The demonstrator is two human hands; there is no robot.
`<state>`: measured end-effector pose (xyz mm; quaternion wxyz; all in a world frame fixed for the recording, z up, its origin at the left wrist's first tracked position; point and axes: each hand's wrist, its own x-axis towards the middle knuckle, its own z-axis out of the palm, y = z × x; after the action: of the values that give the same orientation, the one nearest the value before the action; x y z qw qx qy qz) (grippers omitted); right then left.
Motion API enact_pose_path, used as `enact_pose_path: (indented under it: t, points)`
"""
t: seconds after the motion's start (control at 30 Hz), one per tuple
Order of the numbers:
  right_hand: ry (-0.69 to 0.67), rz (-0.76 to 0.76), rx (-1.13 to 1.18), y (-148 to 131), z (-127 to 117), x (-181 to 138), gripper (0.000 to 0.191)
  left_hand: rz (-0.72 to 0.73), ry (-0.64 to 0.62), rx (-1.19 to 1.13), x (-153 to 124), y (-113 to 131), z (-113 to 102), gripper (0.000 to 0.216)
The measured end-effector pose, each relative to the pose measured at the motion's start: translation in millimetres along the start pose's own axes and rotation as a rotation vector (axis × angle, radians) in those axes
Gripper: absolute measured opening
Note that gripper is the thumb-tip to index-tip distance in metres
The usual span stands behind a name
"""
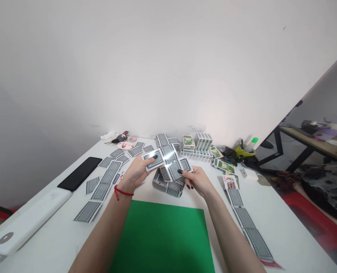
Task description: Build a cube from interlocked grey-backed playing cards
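Both my hands are raised over a white table [284,235], gripping face-down playing cards with grey patterned backs. My left hand [137,172], a red string around its wrist, pinches one card [153,160] by its near edge. My right hand [198,181] holds a small fan of cards [175,167] that overlaps the left card. Below the hands sits a messy pile of cards [168,186], just beyond a green mat [163,239] at the near edge.
Rows of face-down cards [104,185] run along the left and right [249,223]. Boxed decks [198,146] stand at the back. A black phone [80,173] and a white device [26,222] lie at left. A face-up card [230,182] lies at right.
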<state>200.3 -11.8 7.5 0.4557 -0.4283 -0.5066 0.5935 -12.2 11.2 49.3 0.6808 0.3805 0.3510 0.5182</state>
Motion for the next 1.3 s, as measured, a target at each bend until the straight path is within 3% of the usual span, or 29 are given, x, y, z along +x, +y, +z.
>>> enact_pose_path:
  t: [0.37, 0.47, 0.6, 0.8, 1.0, 1.3]
  points:
    - [-0.021, -0.006, -0.020, -1, -1, 0, 0.033, 0.042, -0.052, 0.093, 1, -7, 4, 0.018]
    - [0.025, -0.055, -0.021, -11, -7, -2, 0.027, 0.066, -0.071, 0.153, -1, -8, 6, 0.013]
    - [0.107, -0.090, -0.018, -25, -9, -9, 0.038, 0.040, -0.118, 0.280, -7, -14, 16, 0.014]
    - [0.033, 0.014, 0.031, -23, 5, -13, 0.031, 0.003, -0.215, 0.353, -19, -15, 36, 0.027]
    - [0.043, 0.040, 0.121, -21, 6, -12, 0.032, -0.018, -0.200, 0.457, -17, -11, 28, 0.025]
    - [-0.096, 0.118, 0.331, -24, 13, -15, 0.028, -0.087, -0.345, 0.151, -13, -20, 28, 0.031]
